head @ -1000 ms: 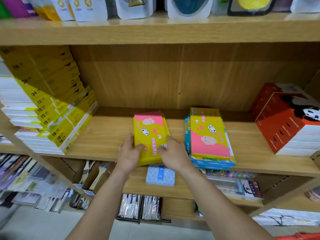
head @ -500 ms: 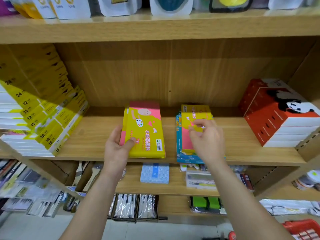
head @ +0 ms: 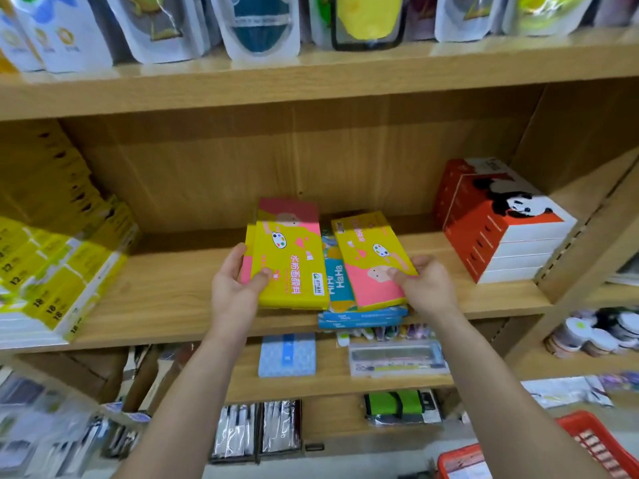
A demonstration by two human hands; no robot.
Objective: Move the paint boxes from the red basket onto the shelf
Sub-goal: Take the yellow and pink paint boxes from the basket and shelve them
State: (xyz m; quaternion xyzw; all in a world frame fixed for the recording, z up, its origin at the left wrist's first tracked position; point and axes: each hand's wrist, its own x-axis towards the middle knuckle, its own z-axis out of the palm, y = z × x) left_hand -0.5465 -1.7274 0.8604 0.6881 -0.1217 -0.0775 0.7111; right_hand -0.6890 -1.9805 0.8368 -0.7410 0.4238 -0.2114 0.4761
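A yellow and pink paint box point(head: 288, 261) lies on the wooden shelf point(head: 166, 299), on top of another like it. My left hand point(head: 233, 288) grips its left front corner, thumb on top. To its right a second yellow and pink paint box point(head: 371, 257) sits tilted on a stack of blue boxes point(head: 359, 318). My right hand point(head: 427, 288) holds that box at its near right corner. The red basket point(head: 587, 447) shows at the bottom right, on the floor.
Yellow and white boxes point(head: 58, 271) are stacked at the shelf's left. Red and white panda boxes point(head: 501, 223) are stacked at the right. Bare shelf lies between the piles. Pouches point(head: 259, 25) line the shelf above; a lower shelf holds a blue packet point(head: 287, 354).
My right hand left the left box, reached across and took hold of the right paint box, which now lies skewed. My left hand stayed on the left box. The view tilted down, showing the basket.
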